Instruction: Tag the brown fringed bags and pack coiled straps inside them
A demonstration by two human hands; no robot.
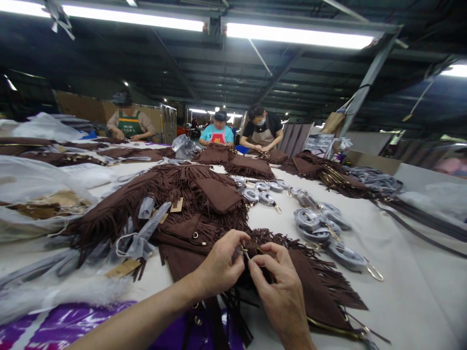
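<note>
My left hand [222,265] is closed in a pinch at the edge of a dark brown fringed bag [315,284]. Something small with a metallic glint sits at its fingertips, too small to name. My right hand [279,289] faces it, thumb and forefinger pinched on a thin whitish strip [247,254]. The fingertips of both hands nearly meet. Below them the bag lies with its fringe spread to the right and a gold zipper [333,328] along its near edge. Another brown bag flap [186,227] with a small metal ring lies just beyond my left hand.
Beyond lies a heap of fringed brown bags [219,194]. Wrapped grey straps with gold clips [312,224] are at right. Clear plastic bags [32,194] and card tags [123,268] lie left, purple plastic [98,323] in front. Several co-workers [263,130] work across the table.
</note>
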